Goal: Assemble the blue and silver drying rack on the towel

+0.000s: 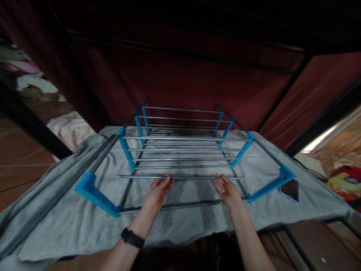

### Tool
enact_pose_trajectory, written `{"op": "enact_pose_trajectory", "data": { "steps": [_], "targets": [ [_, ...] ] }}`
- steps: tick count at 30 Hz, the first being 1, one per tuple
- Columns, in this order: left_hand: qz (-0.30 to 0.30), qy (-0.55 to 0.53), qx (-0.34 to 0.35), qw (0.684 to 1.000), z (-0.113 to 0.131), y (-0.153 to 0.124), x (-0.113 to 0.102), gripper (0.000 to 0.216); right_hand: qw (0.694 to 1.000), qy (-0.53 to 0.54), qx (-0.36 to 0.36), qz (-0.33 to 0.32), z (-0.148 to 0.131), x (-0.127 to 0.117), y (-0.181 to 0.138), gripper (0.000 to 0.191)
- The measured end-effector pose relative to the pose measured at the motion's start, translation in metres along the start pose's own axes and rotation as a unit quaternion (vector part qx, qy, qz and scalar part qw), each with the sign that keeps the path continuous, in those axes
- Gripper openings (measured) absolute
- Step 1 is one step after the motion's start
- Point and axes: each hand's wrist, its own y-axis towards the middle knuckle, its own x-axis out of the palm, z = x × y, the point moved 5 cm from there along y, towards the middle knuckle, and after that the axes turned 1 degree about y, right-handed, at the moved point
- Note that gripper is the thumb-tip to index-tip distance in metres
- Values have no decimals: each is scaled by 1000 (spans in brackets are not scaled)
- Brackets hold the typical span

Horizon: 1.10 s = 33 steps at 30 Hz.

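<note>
A loose grey metal rod (pixel 194 177) lies level across my view, its two ends free of the blue brackets. My left hand (pixel 160 190) pinches it left of its middle, and my right hand (pixel 227 189) pinches it toward the right end. Around and beyond the rod is a rack frame (pixel 186 139) of metal tubes joined by blue plastic brackets. Nearest to me are a left blue bracket (pixel 96 195) and a right blue bracket (pixel 270 184), linked low down by one tube (pixel 194 205). Several rods span the brackets farther back.
Grey cloth (pixel 64 233) covers the surface beneath the rack. A phone (pixel 291 190) lies on it by the right bracket. Dark metal bars and a red curtain (pixel 180 75) stand behind. A red and yellow packet (pixel 345 182) is at the far right.
</note>
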Motion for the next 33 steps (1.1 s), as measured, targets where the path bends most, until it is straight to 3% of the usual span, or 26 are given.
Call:
{"op": "enact_pose_trajectory", "data": {
  "steps": [11, 20, 33],
  "targets": [
    [-47, -5, -2, 999, 2, -1, -3, 21, 1000, 5, -8, 3, -4, -3, 1, 14],
    [-47, -16, 3, 999, 0, -1, -2, 23, 999, -22, 5, 38, -8, -15, 9, 14],
    [-118, 22, 66, 991, 12, -18, 30, 42, 1000, -17, -21, 15, -13, -28, 20, 21]
  ]
}}
